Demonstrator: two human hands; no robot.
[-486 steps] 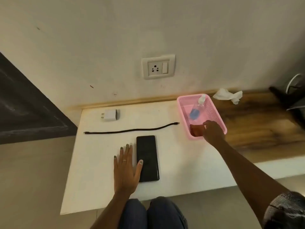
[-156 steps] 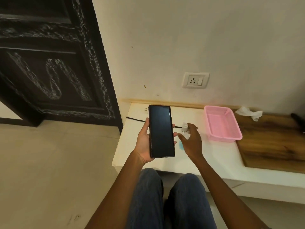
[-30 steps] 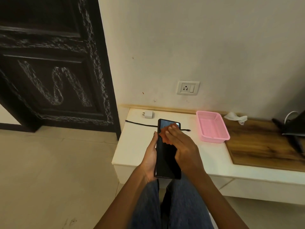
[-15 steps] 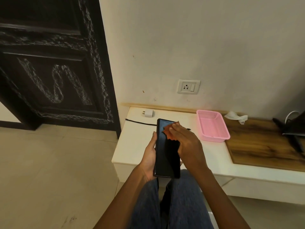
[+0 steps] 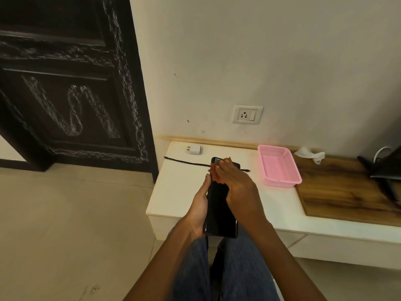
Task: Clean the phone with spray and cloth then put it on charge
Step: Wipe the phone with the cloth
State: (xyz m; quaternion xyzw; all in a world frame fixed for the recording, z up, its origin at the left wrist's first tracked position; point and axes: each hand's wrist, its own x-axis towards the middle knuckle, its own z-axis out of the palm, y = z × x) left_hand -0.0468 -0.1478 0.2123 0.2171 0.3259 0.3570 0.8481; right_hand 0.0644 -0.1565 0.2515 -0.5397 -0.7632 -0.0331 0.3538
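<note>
Left hand [image 5: 198, 210]: wrapped around the left edge of the flat black glass-faced phone [image 5: 220, 211], thumb along the rim, holding it screen-up above the knees. Right hand [image 5: 235, 185]: fingers bunched on a small orange-red cloth [image 5: 217, 175], pressed to the upper screen. Beyond both hands, on the low white shelf [image 5: 180, 187]: thin black charging cable [image 5: 186, 162], white plug-in adapter [image 5: 194, 149]. Right of the right hand: pink perforated plastic basket [image 5: 280, 167], crumpled white tissue [image 5: 310, 154]. Above, on the wall: white socket [image 5: 247, 114].
</note>
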